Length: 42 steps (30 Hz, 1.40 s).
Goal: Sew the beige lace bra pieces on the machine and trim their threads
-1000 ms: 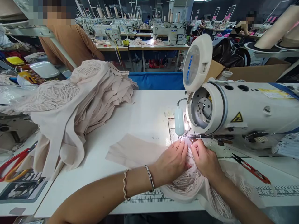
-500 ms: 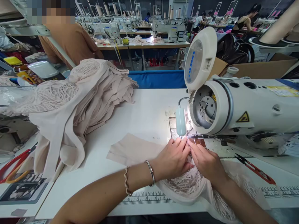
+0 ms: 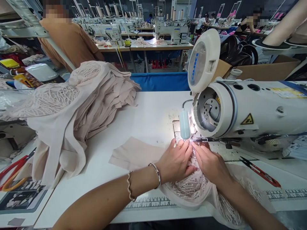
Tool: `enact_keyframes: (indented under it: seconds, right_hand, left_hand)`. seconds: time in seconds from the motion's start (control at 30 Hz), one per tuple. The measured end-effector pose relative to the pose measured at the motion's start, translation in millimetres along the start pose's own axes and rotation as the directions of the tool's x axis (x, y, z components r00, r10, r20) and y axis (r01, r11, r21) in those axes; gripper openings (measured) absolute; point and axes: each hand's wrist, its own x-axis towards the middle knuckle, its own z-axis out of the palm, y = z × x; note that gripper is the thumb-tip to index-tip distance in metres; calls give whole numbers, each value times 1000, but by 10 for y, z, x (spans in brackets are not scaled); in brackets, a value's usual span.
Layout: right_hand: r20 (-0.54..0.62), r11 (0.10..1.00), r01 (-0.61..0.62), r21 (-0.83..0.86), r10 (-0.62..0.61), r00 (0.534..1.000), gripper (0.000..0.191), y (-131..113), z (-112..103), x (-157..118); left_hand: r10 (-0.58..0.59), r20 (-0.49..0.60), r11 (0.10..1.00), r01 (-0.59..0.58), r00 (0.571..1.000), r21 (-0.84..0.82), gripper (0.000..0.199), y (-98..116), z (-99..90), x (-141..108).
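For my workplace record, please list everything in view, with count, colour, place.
Foreground sewing machine: one, white, right
Gooseneck lamp: one, pale teal, by machine head
Lace fabric: count unclear, pale pink, under hands
Garment-piece pile: one, beige, left
Thread snips: one, red, right
Scissors: count unclear, red and orange, left
Printed ruler: one, white, near table edge
Worktable: one, white, centre
Cardboard box: one, brown, behind machine
Bag: one, black, upper right
Distant sewing machines: several, white, background
Thread cones: many, mostly cream, background
Co-workers: several, one in brown, background
Left hand: one, bare, on fabric
Right hand: one, bare, on fabric
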Motion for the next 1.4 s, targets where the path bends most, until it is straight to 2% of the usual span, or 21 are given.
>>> enact_keyframes:
  seconds: [0.27, 0.37, 0.43, 0.5, 0.57, 0.7, 0.9, 1.03, 1.13, 1.23, 1.33, 1.4]
  right_hand:
    - [-11, 999, 29, 33, -29, 1000, 38, 6, -10, 42]
    - [21, 998, -62, 27, 62, 998, 30, -1, -42, 71]
    - [81, 986, -164, 15, 162, 983, 24, 18, -75, 81]
    - [119, 976, -214, 44, 207, 971, 23, 56, -108, 75]
    - [86, 975, -181, 127, 171, 982, 23, 98, -131, 57]
    - [-35, 968, -16, 251, 25, 999, 30, 139, -128, 34]
    - [-40, 985, 47, 163, -41, 998, 30, 118, -86, 98]
    - [33, 992, 80, 97, -84, 996, 29, 117, -86, 165]
    - [79, 993, 66, 99, -74, 994, 29, 122, -96, 203]
    - [57, 990, 37, 138, -45, 997, 29, 92, -148, 186]
    - [5, 978, -46, 206, 46, 999, 26, -9, -248, 65]
    - [-22, 969, -109, 222, 116, 993, 31, -106, -312, -64]
  left_hand:
    - [-9, -4, 1000, 9, 1000, 16, 69, -29, 18, 3]
    - [-8, -23, 998, 10, 1000, 59, 68, -41, 21, 13]
    - [86, -38, 989, -81, 996, 127, 59, -18, 16, 11]
    - [215, -29, 961, -207, 976, 183, 45, 32, -1, -6]
    - [269, -12, 946, -262, 963, 190, 38, 86, -30, -32]
    - [215, 41, 969, -219, 976, 115, 36, 92, -89, -60]
    - [194, 39, 981, -192, 980, -39, 23, -120, -131, 4]
    - [207, 48, 970, -199, 977, -138, 26, -274, -202, 71]
    - [220, 52, 963, -209, 974, -168, 29, -362, -249, 98]
    - [206, 31, 969, -200, 978, -147, 22, -369, -250, 92]
    - [216, -40, 975, -217, 976, -46, 31, -297, -206, 69]
    - [284, -78, 959, -283, 956, 17, 31, -241, -170, 54]
